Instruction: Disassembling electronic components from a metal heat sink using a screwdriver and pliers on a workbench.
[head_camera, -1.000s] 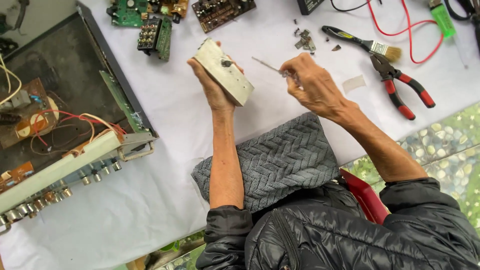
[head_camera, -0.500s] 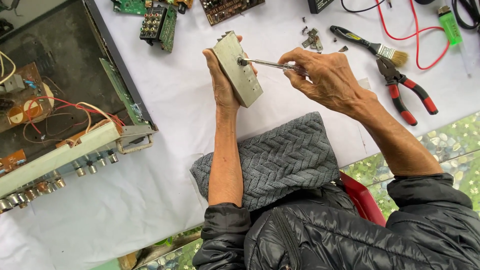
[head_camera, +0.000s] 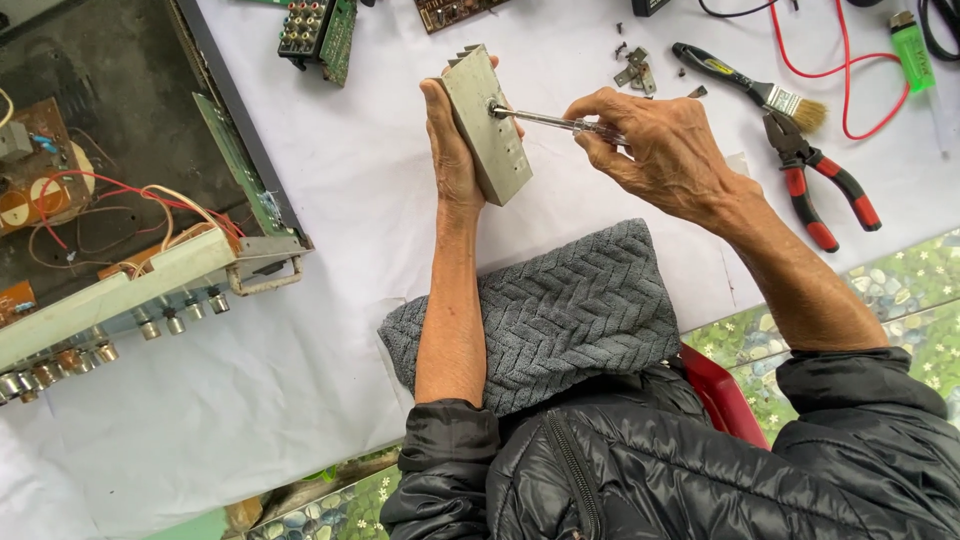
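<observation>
Bright, even daylight; soft faint shadows, sharp focus throughout.

Lying on the white cloth (head_camera: 330, 190): red-handled pliers (head_camera: 822, 190), a small paintbrush (head_camera: 750, 85) just above them, a red wire (head_camera: 845, 80) looping past both, a green lighter (head_camera: 912, 50) near the far corner. Sitting at the left, an opened amplifier chassis (head_camera: 110, 230) with loose wires inside. Resting near the top edge, a green circuit board (head_camera: 320, 30) and a few small screws (head_camera: 635, 65).
</observation>
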